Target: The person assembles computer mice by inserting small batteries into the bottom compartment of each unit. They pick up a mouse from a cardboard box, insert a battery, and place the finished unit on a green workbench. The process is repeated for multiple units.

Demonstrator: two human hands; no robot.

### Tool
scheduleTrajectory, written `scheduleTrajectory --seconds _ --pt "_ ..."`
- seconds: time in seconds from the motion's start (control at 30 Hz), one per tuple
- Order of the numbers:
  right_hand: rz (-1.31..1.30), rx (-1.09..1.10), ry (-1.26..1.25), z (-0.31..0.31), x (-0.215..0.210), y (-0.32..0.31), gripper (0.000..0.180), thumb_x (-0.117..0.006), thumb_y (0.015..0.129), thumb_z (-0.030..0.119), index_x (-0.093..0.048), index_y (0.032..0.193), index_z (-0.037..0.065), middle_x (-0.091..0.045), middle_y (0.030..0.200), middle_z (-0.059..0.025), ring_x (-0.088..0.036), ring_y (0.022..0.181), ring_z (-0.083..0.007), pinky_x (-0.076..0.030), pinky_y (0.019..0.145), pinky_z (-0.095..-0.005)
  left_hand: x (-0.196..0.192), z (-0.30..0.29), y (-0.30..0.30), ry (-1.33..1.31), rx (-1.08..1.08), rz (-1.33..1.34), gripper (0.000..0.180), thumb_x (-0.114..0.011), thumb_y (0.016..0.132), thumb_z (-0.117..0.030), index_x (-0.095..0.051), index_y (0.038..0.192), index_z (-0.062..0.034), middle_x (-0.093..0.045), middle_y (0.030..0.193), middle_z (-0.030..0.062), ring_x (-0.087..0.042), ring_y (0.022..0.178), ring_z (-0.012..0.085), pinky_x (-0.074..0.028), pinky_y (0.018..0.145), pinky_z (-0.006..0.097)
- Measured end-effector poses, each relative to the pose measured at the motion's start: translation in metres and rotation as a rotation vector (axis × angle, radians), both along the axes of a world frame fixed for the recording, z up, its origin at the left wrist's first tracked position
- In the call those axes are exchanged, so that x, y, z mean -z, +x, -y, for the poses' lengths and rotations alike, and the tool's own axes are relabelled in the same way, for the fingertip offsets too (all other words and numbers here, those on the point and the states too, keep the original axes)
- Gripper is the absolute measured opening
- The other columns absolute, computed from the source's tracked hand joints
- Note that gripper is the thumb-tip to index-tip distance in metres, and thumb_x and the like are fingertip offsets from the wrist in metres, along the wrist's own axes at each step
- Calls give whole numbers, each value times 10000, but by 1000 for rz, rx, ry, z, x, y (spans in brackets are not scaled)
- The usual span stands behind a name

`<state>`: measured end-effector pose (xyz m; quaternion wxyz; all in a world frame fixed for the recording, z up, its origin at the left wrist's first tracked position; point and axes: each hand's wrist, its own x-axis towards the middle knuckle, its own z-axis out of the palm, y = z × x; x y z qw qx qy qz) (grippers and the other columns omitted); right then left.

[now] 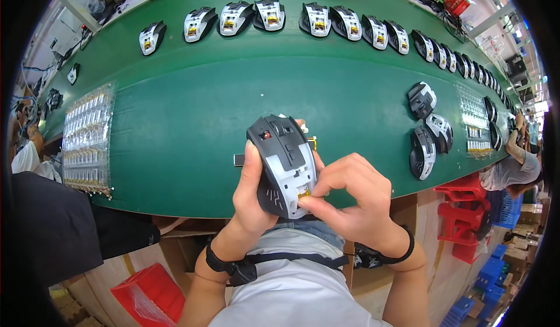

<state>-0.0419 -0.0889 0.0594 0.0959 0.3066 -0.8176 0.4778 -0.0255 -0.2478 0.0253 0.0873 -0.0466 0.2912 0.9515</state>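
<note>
A black, grey and white computer mouse [290,152] is held up over the near edge of the bench, its rear compartment uncovered. My left hand [251,196] wraps round its left side, thumb along the edge. Thumb and fingertips of my right hand [357,201] pinch at a small yellow-wrapped part [304,193] inside the compartment; the fingers partly hide it. Behind the mouse, a small yellow and white piece [313,143] sticks out on the right. A small dark-and-grey rectangular item [239,160] shows just left of my left thumb.
Uncovered mice, one of them [270,14], line the far side of the green bench [192,117]. Three more, including one mouse [423,152], sit at right. Clear trays of small parts lie at left [87,140] and right [477,120]. Co-workers sit both sides; red stools [464,216] stand right.
</note>
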Motion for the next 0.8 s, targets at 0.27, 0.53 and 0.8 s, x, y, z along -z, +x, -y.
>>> scheduleTrajectory --seconds 0.27,0.53,0.8 --pt "-399 -113 248 -9 8 1 254 -719 696 42 -692 945 0 -647 954 -109 -652 803 -255 -542 708 -351 14 11 -7 31 12 -22 749 -212 1033 -575 -429 1402 40 -651 1028 245 -655 932 278 -543 817 362" --pt "-365 -31 108 4 8 -1 279 -718 677 0 -706 955 -13 -654 942 -111 -656 772 -252 -553 646 -332 8 8 -6 21 -136 -18 736 -220 1032 -581 -440 1400 17 -656 1016 222 -671 885 293 -560 787 378" --pt "-165 312 -204 43 12 21 260 -813 682 -67 -704 905 11 -696 862 -90 -662 704 -220 -525 574 -304 0 -2 -3 -37 -397 -82 748 -237 1016 -619 -406 1428 -19 -623 1039 193 -657 832 290 -554 745 373"
